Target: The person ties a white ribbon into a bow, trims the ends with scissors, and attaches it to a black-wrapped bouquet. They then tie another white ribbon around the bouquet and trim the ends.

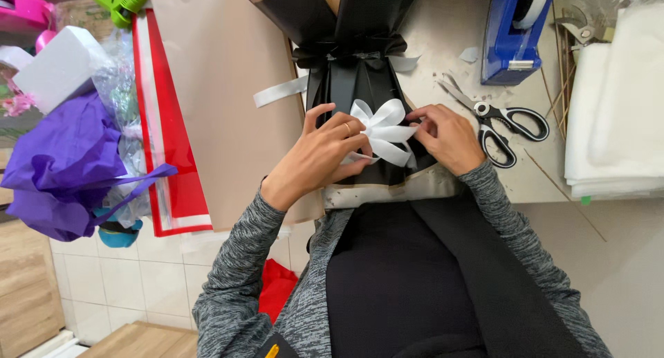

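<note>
While my left hand (319, 152) pinches the white ribbon bow (382, 131) against the black wrapped bouquet (360, 67), right hand (448, 136) grips its loops; scissors (499, 123) lie on table (443, 26).

Black-handled scissors (503, 126) are lying on the desk (443, 33) near a blue tape dispenser (515, 33). White folded sheets (615, 102) are stacking at right. Purple tissue (62, 164), a white foam block (59, 67) and red-bordered paper (166, 143) are sitting left.
</note>
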